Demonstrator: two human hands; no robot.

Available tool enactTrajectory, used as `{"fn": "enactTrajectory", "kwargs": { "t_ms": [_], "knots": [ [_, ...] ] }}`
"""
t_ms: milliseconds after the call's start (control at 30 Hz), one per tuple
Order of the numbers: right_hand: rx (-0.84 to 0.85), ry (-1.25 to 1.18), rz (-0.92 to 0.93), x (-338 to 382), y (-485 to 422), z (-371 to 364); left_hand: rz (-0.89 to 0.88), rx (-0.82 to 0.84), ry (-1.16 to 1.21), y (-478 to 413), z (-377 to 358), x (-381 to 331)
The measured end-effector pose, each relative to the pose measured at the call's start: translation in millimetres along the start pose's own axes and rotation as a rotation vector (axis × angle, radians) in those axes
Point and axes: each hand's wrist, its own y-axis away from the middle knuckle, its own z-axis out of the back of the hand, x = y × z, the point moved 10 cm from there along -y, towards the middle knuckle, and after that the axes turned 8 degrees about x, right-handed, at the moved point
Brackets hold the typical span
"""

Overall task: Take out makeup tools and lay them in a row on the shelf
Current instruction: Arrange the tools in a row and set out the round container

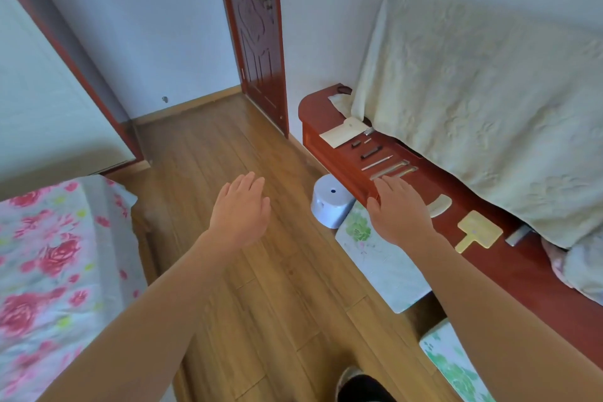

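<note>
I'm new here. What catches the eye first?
Two bare arms reach forward: the left hand hangs open above the wooden floor, the right hand spreads flat at the edge of a red-brown shelf. Just beyond it a row of small makeup tools lies on the shelf, in front of a big cream cloth. A rose-patterned sheet fills the lower left.

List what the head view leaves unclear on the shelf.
Head view:
- Small dark tools at the row's far end: too small to identify.
- Curved pale tool: partly behind the right hand.
- Grey object: half under the cream cloth.
- Whether the fingertips touch the long tools: unclear.
</note>
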Motion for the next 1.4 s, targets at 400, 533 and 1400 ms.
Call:
{"fn": "enactTrajectory", "kwargs": {
  "t_ms": [400, 533, 1400],
  "knots": [
    [0.051, 0.034, -0.037, -40.3, -146.3, -8.1, 0.039, -0.006, -0.026, -140.9, 26.6, 25.2],
    [0.097, 0.055, -0.068, -51.1, -184.4, -10.9, 0.019, -0.005, -0.034, -188.9, 32.2, 22.6],
    [0.063, -0.043, -0.683, -159.0, -235.7, -14.5, -0.756, 0.1, -0.183, -440.7, 6.5, -167.5]
  ]
}}
